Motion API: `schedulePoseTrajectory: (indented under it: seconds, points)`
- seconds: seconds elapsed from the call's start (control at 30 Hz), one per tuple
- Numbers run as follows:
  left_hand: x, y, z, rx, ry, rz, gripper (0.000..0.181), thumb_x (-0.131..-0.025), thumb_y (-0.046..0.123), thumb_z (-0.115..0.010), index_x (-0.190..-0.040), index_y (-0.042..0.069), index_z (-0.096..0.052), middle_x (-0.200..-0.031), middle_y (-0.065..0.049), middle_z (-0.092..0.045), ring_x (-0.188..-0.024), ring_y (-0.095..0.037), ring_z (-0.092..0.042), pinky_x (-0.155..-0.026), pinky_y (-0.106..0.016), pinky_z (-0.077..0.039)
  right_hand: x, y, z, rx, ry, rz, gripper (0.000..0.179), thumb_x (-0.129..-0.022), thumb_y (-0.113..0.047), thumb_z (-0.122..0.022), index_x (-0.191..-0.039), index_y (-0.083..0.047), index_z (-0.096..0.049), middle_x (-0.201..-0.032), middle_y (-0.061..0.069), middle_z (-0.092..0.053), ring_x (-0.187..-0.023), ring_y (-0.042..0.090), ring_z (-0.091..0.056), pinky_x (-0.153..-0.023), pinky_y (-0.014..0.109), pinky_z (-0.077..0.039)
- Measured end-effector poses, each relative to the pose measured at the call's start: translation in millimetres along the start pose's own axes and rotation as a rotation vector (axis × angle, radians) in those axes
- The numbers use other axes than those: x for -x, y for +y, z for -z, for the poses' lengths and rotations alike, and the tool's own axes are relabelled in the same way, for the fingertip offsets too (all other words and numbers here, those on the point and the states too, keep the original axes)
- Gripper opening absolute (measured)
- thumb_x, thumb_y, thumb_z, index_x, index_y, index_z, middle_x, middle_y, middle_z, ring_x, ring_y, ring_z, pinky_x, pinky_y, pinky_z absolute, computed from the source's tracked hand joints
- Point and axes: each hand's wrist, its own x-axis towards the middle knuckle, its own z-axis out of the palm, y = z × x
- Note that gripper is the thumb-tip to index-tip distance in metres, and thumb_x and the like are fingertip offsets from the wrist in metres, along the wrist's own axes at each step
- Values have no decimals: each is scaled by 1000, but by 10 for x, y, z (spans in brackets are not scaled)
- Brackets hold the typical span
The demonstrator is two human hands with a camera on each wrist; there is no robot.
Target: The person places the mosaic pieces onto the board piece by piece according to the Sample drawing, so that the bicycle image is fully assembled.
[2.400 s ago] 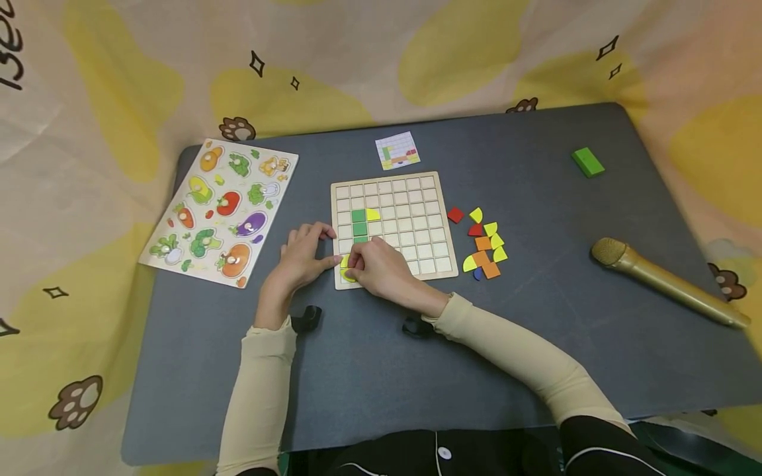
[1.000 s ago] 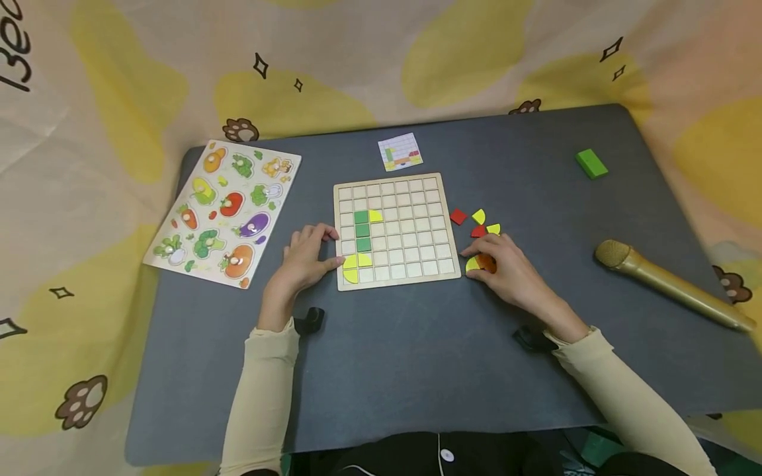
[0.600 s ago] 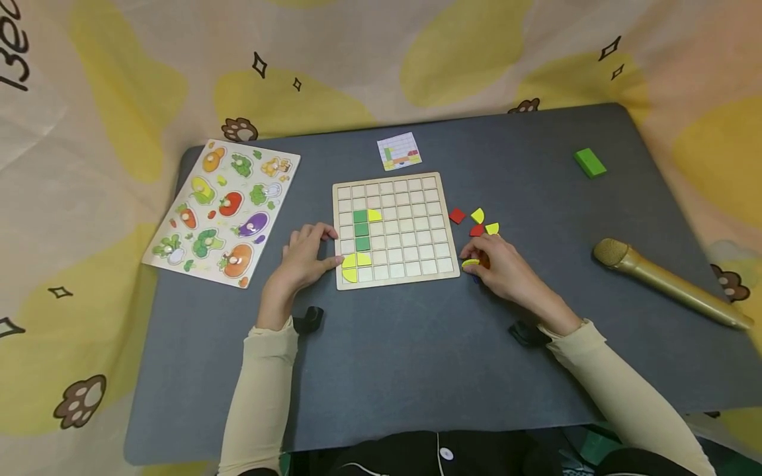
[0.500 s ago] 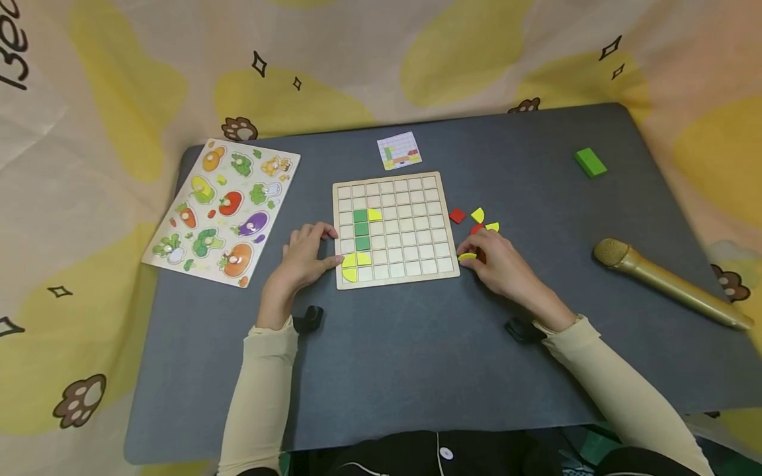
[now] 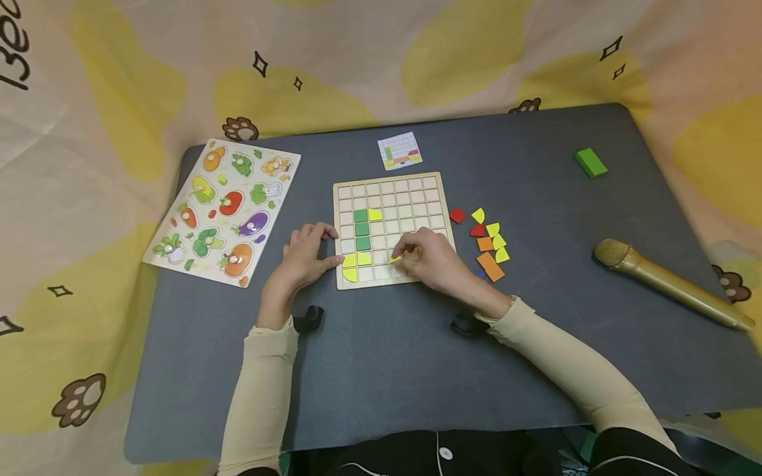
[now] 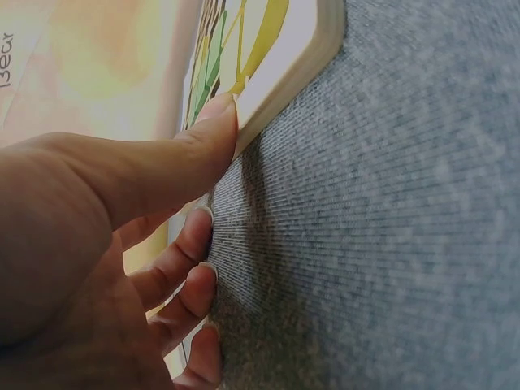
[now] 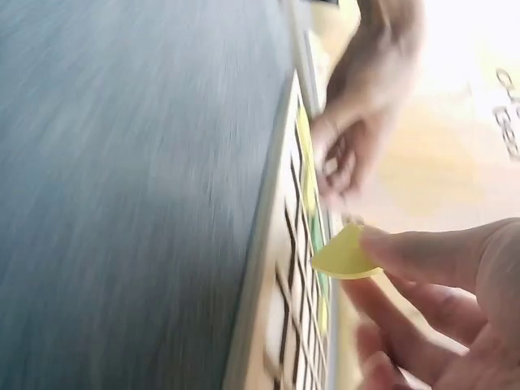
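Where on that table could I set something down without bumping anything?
Bare tabletop lies between the card and the green block, and between the loose tiles and the microphone. Another patch lies between the sleeves. It's crowded at the grid board: left hand at its edge, right hand above it pinching a yellow tile, loose tiles alongside.

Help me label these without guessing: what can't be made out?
Head view: several cells of the square pale wooden grid board are hidden under the right hand.
Head view: the small square white printed card is too small to read in detail.
Left wrist view: the top edge cuts off part of the board.
Right wrist view: the left hand is blurred, so separate fingertips are unclear.
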Motion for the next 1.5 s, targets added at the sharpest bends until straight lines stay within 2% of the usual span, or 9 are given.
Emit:
schedulePoseTrajectory:
  seconds: [0.17,0.37,0.67,1.0,1.23,1.4,1.5]
  points:
    - [-2,4,-1,-5,-1,-2,42,-99,21,-76,-132,12,-53,-142,-17,-47,-133,-39,-35,-105,-59,-24,-116,-127,-239,-24,-15,21,6,-88,-9,-85,-90,-13,-81,-84,1,-73,-82,18,-59,-77,33,-45]
    - [1,4,-6,2,4,-11,42,-99,21,-77,-132,12,-53,-141,-17,-48,-134,-40,-35,-106,-60,-24,-178,-152,-406,-14,-47,-24,7,-91,-16,-85,-88,-16,-79,-76,-3,-71,-71,11,-61,-67,29,-46]
    - [7,2,10,6,8,-22,40,-99,21,-76,-131,12,-53,-141,-18,-48,-133,-39,-35,-105,-60,-24,-270,-205,-423,70,-107,-66,9,-89,-15,-86,-84,-16,-79,-76,-2,-71,-71,12,-62,-64,28,-45]
    - [13,-1,18,3,-4,-18,41,-100,21,-75,-132,12,-52,-143,-18,-47,-134,-39,-34,-105,-59,-24,-286,-217,-443,132,-87,-73,17,-89,-21,-87,-80,-18,-73,-72,-3,-65,-79,16,-57,-64,30,-43]
    - [9,8,4,8,-4,-18,41,-100,22,-76,-132,12,-53,-143,-18,-47,-134,-39,-34,-104,-59,-24,-186,-145,-288,145,-52,-89,17,-90,-28,-86,-84,-17,-74,-76,-3,-66,-80,17,-56,-64,32,-43]
    - [0,0,-1,6,-6,-10,42,-99,22,-76,-133,13,-52,-143,-17,-46,-134,-39,-34,-105,-58,-23,-113,40,-34,135,4,-139,14,-90,-24,-84,-93,-13,-76,-87,3,-67,-89,21,-56,-72,37,-45]
    - [1,-1,1,-1,-4,-8,42,-99,21,-76,-133,13,-52,-143,-18,-46,-134,-39,-34,-106,-59,-23,-72,208,167,120,50,-175,19,-89,-22,-84,-101,-9,-77,-98,9,-68,-96,26,-57,-79,41,-47]
